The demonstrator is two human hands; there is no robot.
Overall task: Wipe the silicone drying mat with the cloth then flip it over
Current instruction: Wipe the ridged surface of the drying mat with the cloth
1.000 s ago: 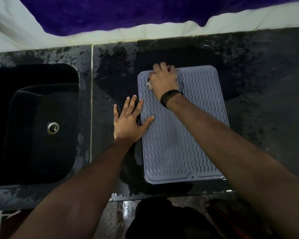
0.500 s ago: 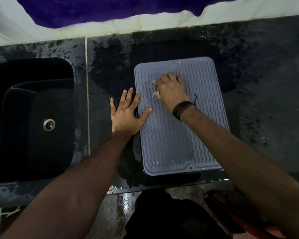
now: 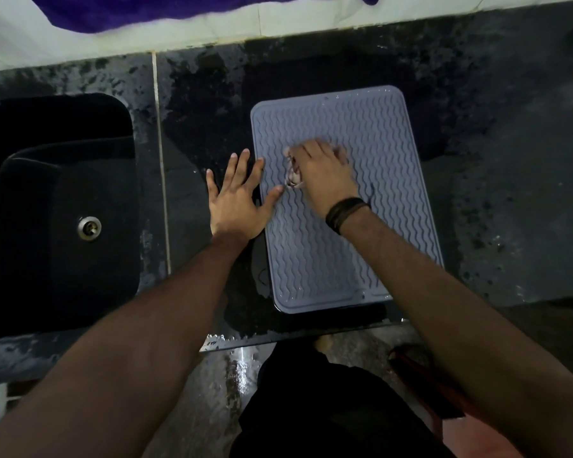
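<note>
A grey silicone drying mat (image 3: 361, 246) with wavy ridges lies flat on the dark wet counter (image 3: 510, 180). My right hand (image 3: 321, 175) grips a small crumpled pale cloth (image 3: 292, 175) and presses it on the mat's upper middle; most of the cloth is hidden under the palm. My left hand (image 3: 237, 200) lies flat with fingers spread on the counter at the mat's left edge, its thumb tip resting on the mat.
A black sink (image 3: 63, 206) with a metal drain (image 3: 89, 228) sits to the left. A pale tiled wall (image 3: 212, 28) with a purple fabric (image 3: 146, 8) runs behind the counter. The counter's front edge is just below the mat.
My right hand has pulled the cloth from the mat's far left corner toward me, into the upper middle. My left hand has stayed at the mat's left edge.
</note>
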